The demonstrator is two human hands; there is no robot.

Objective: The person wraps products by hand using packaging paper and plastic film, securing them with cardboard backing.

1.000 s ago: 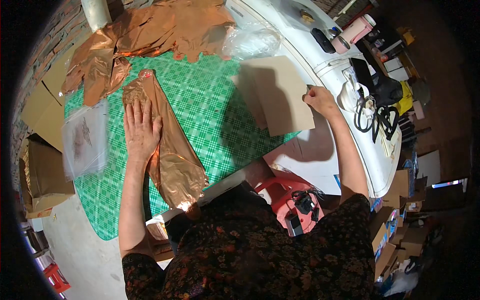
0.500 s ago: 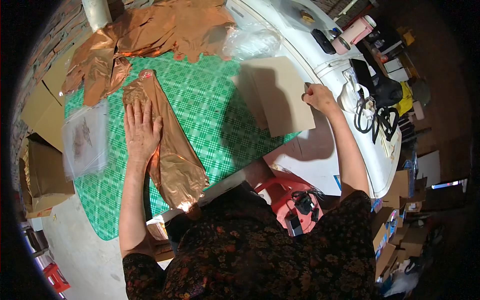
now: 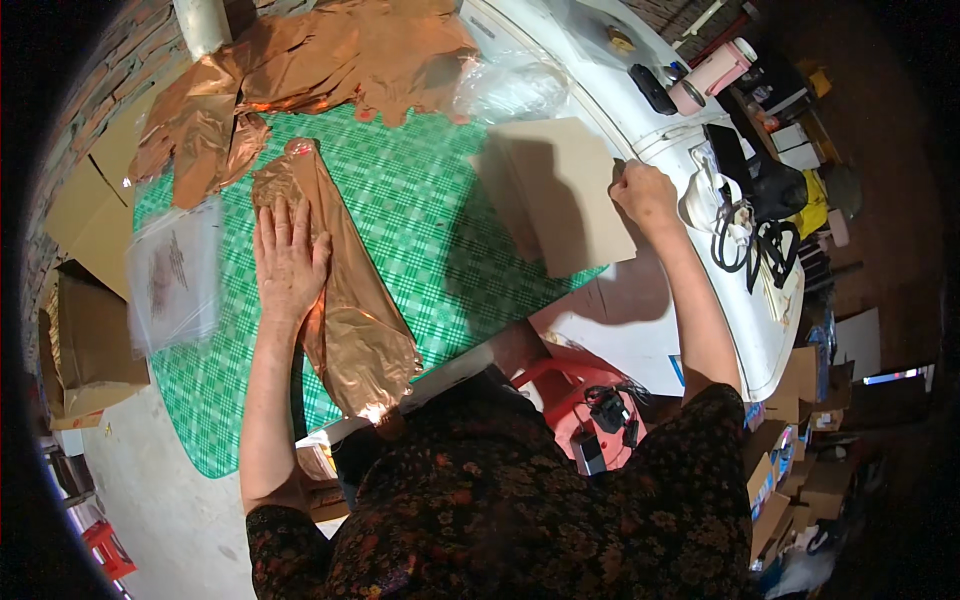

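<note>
On the green checked tablecloth [image 3: 400,230], my left hand [image 3: 290,258] lies flat with its fingers stretched out. It rests on a long, folded copper-coloured foil balloon [image 3: 352,300], which is deflated and slants toward my body. My right hand [image 3: 647,196] is closed at the right edge of a small stack of tan cardboard sheets [image 3: 562,215]. Its thumb and fingers pinch at a small grey-shaded edge, apparently of the cardboard; the fingertips are partly hidden. A shadow falls across the sheets.
More copper foil balloons [image 3: 345,55] are heaped at the far side, beside crumpled clear plastic [image 3: 512,88]. Clear plastic bags [image 3: 172,275] lie at the left. On the right, a white surface [image 3: 655,120] holds a pink bottle [image 3: 712,76]. An open cardboard box [image 3: 95,350] stands far left.
My right hand has shifted very slightly to the right and its fingers have curled in a little more. My left hand stays flat on the foil. The whole view has shifted slightly.
</note>
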